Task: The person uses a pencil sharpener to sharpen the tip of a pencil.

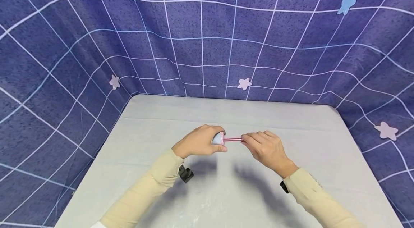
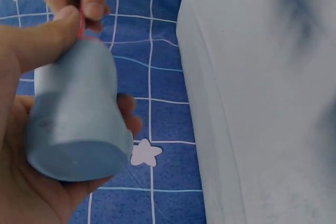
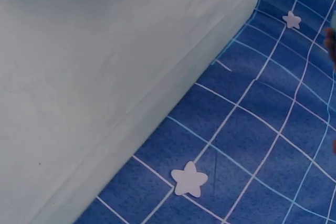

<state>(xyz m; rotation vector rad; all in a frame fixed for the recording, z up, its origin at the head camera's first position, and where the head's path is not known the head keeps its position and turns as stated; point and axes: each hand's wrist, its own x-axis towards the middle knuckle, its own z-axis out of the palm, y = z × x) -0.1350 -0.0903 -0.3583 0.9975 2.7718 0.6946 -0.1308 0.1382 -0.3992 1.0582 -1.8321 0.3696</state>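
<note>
My left hand (image 1: 199, 141) grips a light blue cup-shaped container (image 2: 76, 98), fingers and thumb wrapped round its sides. In the head view the container lies sideways, its pink rim (image 1: 222, 138) facing my right hand. The left wrist view shows its round bottom. A thin red-pink strand or stick (image 1: 233, 139) runs straight from the rim to my right hand (image 1: 266, 149), which pinches its far end between thumb and fingers. Whether it is a cord or something stiff, I cannot tell. Both hands are held above the table.
A table with a pale cloth (image 1: 155, 113) stretches beneath both arms. Behind and beside it hangs a blue-purple curtain (image 1: 181, 51) with grid lines and stars. Dark wrist cameras (image 1: 185, 173) sit at both cuffs. Shadows of the arms fall on the cloth.
</note>
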